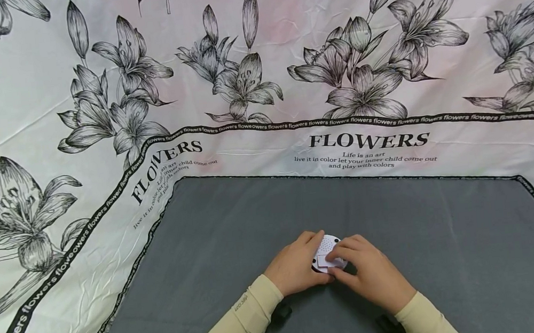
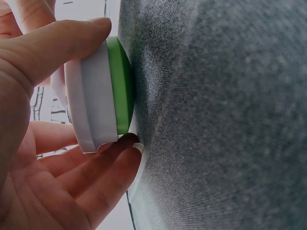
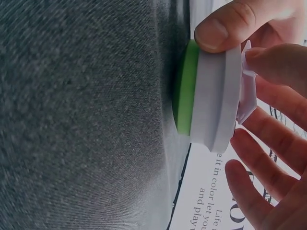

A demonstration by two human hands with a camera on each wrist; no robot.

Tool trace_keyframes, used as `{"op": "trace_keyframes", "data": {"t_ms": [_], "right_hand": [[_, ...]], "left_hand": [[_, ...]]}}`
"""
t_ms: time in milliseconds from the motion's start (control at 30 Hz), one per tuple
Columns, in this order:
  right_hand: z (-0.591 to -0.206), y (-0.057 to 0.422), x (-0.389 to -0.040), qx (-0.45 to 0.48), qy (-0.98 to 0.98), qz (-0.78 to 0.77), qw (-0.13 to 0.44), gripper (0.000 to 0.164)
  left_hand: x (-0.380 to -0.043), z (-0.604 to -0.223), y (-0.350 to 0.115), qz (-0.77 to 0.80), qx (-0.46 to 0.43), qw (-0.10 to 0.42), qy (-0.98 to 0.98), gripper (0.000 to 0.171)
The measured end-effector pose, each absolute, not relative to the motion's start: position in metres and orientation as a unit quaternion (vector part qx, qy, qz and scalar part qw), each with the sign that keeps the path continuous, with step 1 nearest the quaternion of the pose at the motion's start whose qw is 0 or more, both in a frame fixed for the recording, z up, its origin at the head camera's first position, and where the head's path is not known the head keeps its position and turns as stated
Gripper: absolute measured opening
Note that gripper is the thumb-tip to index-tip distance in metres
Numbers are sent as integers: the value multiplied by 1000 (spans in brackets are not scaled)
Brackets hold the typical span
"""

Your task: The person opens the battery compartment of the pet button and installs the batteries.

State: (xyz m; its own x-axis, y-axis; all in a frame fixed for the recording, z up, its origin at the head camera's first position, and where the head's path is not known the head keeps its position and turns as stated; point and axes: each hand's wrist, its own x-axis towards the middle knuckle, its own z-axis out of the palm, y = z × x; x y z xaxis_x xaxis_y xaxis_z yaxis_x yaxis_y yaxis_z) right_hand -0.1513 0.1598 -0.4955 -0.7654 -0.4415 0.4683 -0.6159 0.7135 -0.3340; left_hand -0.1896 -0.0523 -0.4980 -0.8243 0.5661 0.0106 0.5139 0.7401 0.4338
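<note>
Near the front of the grey surface, a round white device (image 1: 325,245) with small holes and black dots on its face is held low over the cloth. Its domed underside is green (image 2: 122,86). My left hand (image 1: 298,264) grips the device's rim, thumb (image 2: 72,40) on the near side, fingers around the far side. With thumb and forefinger, my right hand (image 1: 371,269) pinches a small white cover (image 3: 247,91) that stands out from the upper face; its other fingers (image 3: 256,167) are spread apart from the device. Fingers partly hide the face.
A dark grey cloth (image 1: 252,216) covers the work surface. Around it runs a white border printed with black flowers and lettering (image 1: 368,140). Dark wrist-worn parts (image 1: 281,314) sit under both forearms, which wear pale yellow sleeves (image 1: 243,319).
</note>
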Motion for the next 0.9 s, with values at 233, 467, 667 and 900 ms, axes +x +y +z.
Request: {"op": "trace_keyframes", "data": {"t_ms": [233,467,667,900], "right_hand": [[-498,160,-151,287,-909,243,180,26],[-497,158,-152,294,-907,240,181,27],[-498,156,-152,302,-902,238,196,30],[-500,155,-151,297,-902,237,205,28]], "left_hand": [[-189,-498,-53,217,287,69,930,98],[-188,-496,-53,217,294,60,929,98],[-187,-495,-53,215,299,53,928,98],[-187,-495,-53,220,295,61,928,98]]}}
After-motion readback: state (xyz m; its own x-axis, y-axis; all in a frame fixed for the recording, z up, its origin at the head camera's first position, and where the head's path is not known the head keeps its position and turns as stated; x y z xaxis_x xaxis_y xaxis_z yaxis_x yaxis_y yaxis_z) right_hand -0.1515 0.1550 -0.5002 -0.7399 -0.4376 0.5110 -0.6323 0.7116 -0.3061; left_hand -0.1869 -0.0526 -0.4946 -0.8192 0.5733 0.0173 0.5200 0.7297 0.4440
